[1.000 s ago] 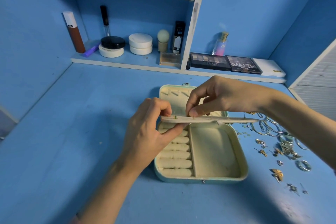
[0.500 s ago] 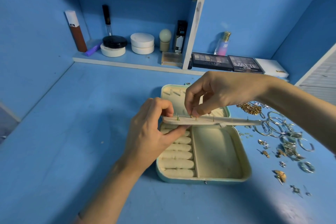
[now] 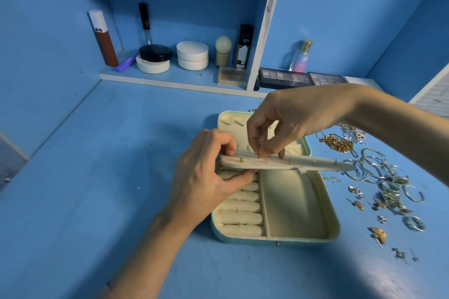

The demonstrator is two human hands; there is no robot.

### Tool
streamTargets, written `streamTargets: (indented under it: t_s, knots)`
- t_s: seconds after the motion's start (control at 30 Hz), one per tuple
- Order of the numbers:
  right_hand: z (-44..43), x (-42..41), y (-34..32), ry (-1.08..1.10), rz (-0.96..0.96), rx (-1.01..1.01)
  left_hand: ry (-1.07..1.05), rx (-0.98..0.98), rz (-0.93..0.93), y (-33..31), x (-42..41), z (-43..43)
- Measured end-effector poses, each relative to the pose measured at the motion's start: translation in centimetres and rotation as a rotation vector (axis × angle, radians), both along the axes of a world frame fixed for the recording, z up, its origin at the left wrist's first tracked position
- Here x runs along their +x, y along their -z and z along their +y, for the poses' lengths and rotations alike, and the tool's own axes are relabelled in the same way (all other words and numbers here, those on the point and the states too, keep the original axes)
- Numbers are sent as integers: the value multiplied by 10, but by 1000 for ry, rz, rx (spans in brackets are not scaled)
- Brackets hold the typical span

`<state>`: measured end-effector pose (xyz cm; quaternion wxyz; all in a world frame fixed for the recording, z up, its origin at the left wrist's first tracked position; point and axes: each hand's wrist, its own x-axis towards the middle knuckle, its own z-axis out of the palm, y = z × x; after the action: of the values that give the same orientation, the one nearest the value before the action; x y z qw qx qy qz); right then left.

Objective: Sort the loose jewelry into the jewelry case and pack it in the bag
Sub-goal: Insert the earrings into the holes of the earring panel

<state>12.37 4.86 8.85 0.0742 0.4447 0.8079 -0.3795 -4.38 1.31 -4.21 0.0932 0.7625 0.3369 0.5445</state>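
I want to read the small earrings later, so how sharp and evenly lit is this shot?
Head view: wide-angle bending bows the shelf; the loose jewelry at right is soft and small; dark shadows fall under both arms across the table; corners dim.

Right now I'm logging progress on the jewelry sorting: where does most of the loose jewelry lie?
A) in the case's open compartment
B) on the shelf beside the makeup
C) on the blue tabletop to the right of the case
C: the gold chain and silver hoops lie on the blue tabletop right of the pale green jewelry case, whose open compartment looks bare.
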Motion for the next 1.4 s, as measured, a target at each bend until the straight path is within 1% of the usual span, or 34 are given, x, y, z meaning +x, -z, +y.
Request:
streamTargets:
  t_s: [0.23, 0.77, 0.87, 0.97, 1.03, 1.1, 1.17, 1.27, 1.33, 1.4]
  knots:
    - [-3, -2, 0, 8, -22, 6, 5, -18, -16, 0, 1, -1]
    - [-17, -1, 7, 80, 14, 89, -8, 12, -28, 3, 1, 1]
    - [-21, 4, 9, 134, 64, 99, -7, 18, -24, 3, 1, 2]
    - [-26, 15, 12, 226, 156, 140, -18, -15, -35, 2, 2, 3]
    - [-29, 26, 14, 309, 214, 251, -27, -54, -74, 0, 3, 3]
    - [-34, 36, 14, 371, 279, 466, -34, -76, -104, -3, 5, 3]
    - [-43, 43, 13, 435, 387, 648, -48, -101, -121, -7, 8, 5]
    - [-58, 50, 12, 512, 529, 755, -83, -158, -158, -14, 14, 10]
    - [-67, 53, 14, 506, 536, 838, -104, -177, -169, -17, 17, 13]
    - [-73, 56, 17, 470, 454, 1005, -116, -193, -190, -18, 20, 16]
